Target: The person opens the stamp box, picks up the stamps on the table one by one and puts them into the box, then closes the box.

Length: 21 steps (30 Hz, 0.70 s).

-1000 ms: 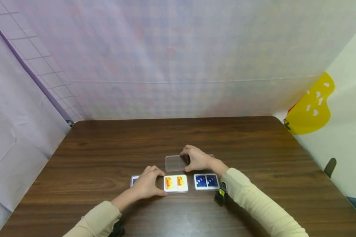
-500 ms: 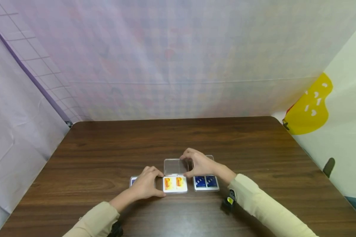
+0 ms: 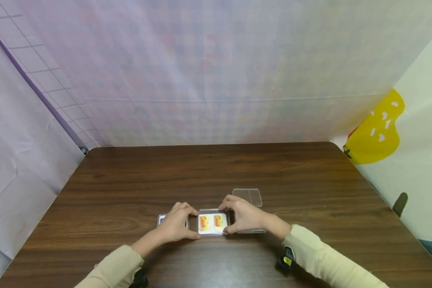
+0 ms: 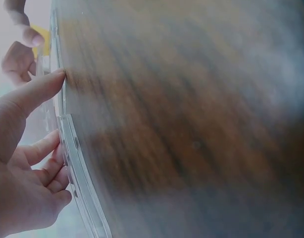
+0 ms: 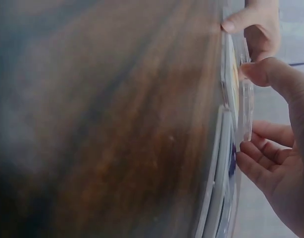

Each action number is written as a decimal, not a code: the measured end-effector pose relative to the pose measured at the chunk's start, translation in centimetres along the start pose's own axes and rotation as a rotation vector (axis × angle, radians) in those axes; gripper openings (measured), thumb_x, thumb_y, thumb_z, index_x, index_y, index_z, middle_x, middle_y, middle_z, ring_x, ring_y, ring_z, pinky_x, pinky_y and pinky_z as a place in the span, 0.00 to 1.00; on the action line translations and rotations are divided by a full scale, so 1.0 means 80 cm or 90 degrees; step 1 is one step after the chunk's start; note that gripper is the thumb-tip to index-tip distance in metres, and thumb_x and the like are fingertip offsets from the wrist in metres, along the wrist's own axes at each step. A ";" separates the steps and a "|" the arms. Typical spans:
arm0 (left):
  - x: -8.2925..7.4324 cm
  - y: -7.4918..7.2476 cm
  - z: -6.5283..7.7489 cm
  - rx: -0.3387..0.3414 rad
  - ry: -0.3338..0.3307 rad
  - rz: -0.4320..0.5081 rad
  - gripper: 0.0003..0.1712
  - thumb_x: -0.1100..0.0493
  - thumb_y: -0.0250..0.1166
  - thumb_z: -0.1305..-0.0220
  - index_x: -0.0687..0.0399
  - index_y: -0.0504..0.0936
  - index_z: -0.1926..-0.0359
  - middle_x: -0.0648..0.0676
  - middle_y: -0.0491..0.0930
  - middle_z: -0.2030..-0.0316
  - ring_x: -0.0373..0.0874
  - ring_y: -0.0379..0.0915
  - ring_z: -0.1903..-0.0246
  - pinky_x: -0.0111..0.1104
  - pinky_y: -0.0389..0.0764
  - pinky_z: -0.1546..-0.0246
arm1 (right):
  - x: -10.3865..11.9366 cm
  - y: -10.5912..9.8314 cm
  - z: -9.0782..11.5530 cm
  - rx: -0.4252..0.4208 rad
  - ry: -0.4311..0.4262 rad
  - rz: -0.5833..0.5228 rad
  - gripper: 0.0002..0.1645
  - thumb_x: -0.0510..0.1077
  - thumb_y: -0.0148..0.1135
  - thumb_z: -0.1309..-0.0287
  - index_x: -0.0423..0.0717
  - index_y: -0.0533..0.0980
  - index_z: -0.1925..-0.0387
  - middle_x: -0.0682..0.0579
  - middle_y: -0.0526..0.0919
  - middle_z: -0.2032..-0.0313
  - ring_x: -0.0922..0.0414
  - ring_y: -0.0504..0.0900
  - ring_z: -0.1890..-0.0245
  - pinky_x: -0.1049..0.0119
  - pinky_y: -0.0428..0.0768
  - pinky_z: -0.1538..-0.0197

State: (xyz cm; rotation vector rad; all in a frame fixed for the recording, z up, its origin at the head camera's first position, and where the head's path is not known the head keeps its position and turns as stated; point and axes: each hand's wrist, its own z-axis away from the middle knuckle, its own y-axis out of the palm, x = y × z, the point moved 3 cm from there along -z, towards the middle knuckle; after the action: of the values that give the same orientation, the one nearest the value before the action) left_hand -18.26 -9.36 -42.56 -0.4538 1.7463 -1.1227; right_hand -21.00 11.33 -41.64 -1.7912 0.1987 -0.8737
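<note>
In the head view, a shallow clear plastic case with two orange-and-white cards (image 3: 211, 225) lies on the table, in the middle of a row of cases. My left hand (image 3: 175, 225) grips its left side, thumb at the near corner and fingers at the far one. A clear plastic lid (image 5: 247, 106) is pinched between the thumb and fingers of my right hand (image 3: 245, 216). The lid hangs just above the orange cards, a small gap showing in the right wrist view. Part of the right-hand case (image 3: 253, 231) is hidden under my right hand.
Beyond my right hand lies another clear lid (image 3: 247, 195) on the brown wooden table (image 3: 147, 172). The left case (image 3: 161, 218) is mostly covered by my left hand. A patterned cloth (image 3: 209, 80) hangs behind the table's far edge.
My right hand has brought the clear lid toward me, from behind the middle case to over its orange cards. The left hand has stayed at the case's left side.
</note>
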 end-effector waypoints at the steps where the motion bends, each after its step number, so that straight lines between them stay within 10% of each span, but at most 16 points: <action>1: 0.000 0.000 0.000 0.000 0.001 0.000 0.31 0.51 0.76 0.65 0.61 0.78 0.58 0.53 0.75 0.61 0.48 0.65 0.57 0.41 0.70 0.56 | 0.001 0.001 0.001 0.002 0.003 0.001 0.32 0.49 0.71 0.69 0.40 0.76 0.57 0.55 0.74 0.60 0.60 0.72 0.61 0.68 0.74 0.56; 21: 0.001 -0.001 0.002 -0.007 0.003 -0.003 0.32 0.51 0.76 0.66 0.61 0.78 0.58 0.53 0.75 0.61 0.47 0.65 0.58 0.41 0.71 0.56 | 0.009 0.010 -0.002 0.009 -0.008 0.049 0.30 0.49 0.71 0.69 0.42 0.77 0.59 0.55 0.74 0.61 0.60 0.72 0.59 0.67 0.74 0.54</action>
State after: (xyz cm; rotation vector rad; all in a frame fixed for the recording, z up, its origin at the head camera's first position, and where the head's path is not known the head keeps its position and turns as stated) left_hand -18.17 -9.50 -42.56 -0.4620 1.7573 -1.1183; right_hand -20.35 10.54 -42.03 -1.7639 0.2516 -0.8070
